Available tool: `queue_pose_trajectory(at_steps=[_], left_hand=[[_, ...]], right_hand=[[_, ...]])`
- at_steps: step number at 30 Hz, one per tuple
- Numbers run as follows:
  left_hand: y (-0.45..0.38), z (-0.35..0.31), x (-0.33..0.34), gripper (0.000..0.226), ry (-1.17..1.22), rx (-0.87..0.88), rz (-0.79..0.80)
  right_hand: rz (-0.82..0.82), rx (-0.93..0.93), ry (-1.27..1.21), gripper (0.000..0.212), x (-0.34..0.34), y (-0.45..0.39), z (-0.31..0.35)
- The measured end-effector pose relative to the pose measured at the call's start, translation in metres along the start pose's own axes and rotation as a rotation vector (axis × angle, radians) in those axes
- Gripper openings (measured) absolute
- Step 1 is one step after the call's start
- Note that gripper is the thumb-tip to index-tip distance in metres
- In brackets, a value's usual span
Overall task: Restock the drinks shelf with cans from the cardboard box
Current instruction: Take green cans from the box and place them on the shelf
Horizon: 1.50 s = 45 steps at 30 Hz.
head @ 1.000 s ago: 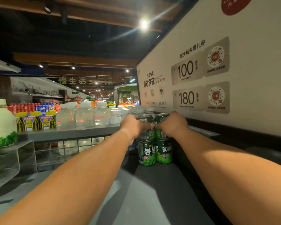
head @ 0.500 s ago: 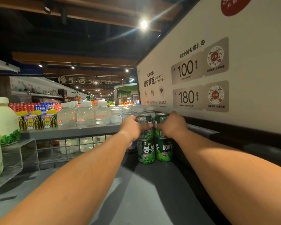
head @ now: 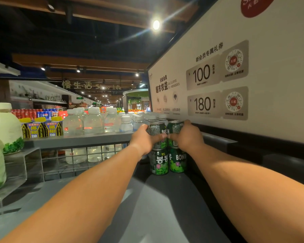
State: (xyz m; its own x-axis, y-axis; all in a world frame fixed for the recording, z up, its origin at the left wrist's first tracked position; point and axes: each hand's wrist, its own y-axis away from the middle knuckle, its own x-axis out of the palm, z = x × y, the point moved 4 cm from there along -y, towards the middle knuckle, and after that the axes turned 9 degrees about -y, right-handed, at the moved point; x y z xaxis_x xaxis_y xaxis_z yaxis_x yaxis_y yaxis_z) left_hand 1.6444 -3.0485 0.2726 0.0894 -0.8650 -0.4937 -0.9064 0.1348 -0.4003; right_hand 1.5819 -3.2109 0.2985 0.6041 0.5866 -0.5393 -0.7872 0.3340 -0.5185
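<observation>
Hands (head: 144, 141) (head: 188, 138) grip upper cans (head: 157, 129) atop lower cans (head: 159, 162), shelf (head: 165, 199).

Both bare forearms extended forward, converging toward centre of view; left forearm enters from lower left, right forearm from lower right; wrists roughly straight. Left hand (head: 144, 140) curled, back of hand toward camera, thumb on top, fingers wrapped around the near side of the upper left can (head: 157, 131); right hand (head: 187, 137) likewise curled on the upper right can (head: 175, 128); fingertips of the two hands meet or nearly meet between them; palms hidden.
</observation>
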Motion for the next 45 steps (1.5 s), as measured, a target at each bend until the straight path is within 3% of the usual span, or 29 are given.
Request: queue_pose_trajectory(at_steps=[9,19,21,24,27,31,34,37,45], left_hand=[[0.003,0.001,0.000,0.056,-0.071,-0.104,0.041],[0.007,-0.005,-0.003,0.072,-0.212,-0.144,0.068],[0.010,-0.010,-0.010,0.083,-0.257,-0.161,0.127],[0.022,-0.027,-0.034,0.082,-0.373,-0.131,0.130],[0.051,-0.048,-0.065,0.084,-0.449,-0.110,0.068],[0.104,-0.067,-0.100,0.109,-0.566,-0.122,-0.009],[0.150,-0.075,-0.118,0.111,-0.597,-0.139,-0.070],[0.207,-0.086,-0.128,0.109,-0.640,-0.159,-0.163],[0.380,-0.096,-0.158,0.088,-0.869,-0.203,-0.401]], right_hand=[[0.049,0.045,0.078,0.065,-0.005,0.007,0.002],[0.086,0.107,0.116,0.074,-0.016,0.025,0.005],[0.084,0.103,0.110,0.072,-0.020,0.031,0.007],[0.074,0.066,0.087,0.066,-0.029,0.041,0.015],[0.076,0.037,0.123,0.059,-0.038,0.057,0.032],[0.147,0.024,0.120,0.049,-0.051,0.085,0.053],[0.190,-0.046,0.056,0.061,-0.065,0.116,0.068],[0.244,-0.138,0.032,0.076,-0.081,0.155,0.083],[0.372,-0.420,0.026,0.077,-0.089,0.296,0.122]])
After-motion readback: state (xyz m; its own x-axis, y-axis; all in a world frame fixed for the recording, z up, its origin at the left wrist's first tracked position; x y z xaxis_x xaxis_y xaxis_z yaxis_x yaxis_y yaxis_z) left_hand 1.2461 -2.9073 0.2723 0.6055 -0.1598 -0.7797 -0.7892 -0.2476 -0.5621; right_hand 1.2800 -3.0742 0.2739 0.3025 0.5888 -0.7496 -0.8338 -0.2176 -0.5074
